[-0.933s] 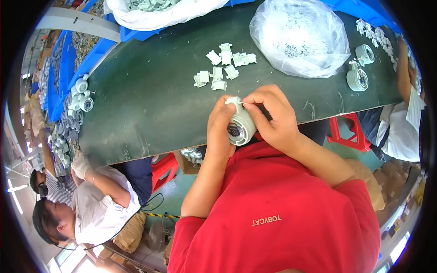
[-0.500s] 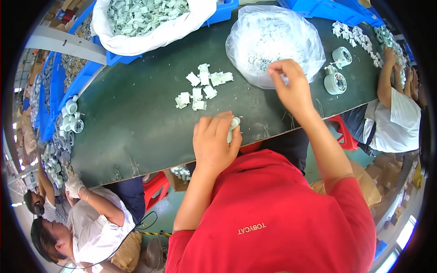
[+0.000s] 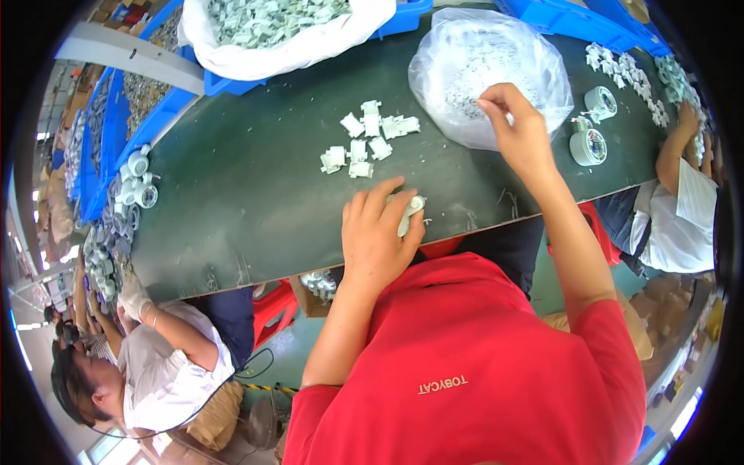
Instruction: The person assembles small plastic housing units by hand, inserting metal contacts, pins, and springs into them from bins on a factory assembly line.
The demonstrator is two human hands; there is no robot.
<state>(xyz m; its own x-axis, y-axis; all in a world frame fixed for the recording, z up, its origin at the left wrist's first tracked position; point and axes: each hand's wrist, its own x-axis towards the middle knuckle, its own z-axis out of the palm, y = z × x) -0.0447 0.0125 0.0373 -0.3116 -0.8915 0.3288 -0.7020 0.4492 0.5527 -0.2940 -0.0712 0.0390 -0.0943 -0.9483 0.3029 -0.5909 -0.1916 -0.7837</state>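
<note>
My left hand [image 3: 378,236] rests near the front edge of the dark green worktable, its fingers curled round a pale green plastic part [image 3: 411,215] that shows only partly between thumb and fingers. Over the near side of a clear plastic bag [image 3: 434,105] full of tiny whitish pieces, my right hand [image 3: 521,128] is raised with thumb and forefinger pinched together. Whatever sits in that pinch is too small to make out. Beyond my left hand lie several loose pale green plastic pieces [image 3: 370,124] in a small cluster.
A white-lined blue bin [image 3: 287,54] heaped with pale green parts stands at the far left. Two round pale housings [image 3: 587,147] lie right of the bag, near white pieces [image 3: 624,70]. Grey round parts [image 3: 136,182] line the left end. People [image 3: 182,364] work on both sides.
The whole view has shifted, so the table appears farther right. My right hand has moved slightly farther over the bag. My left hand stays around the pale green part.
</note>
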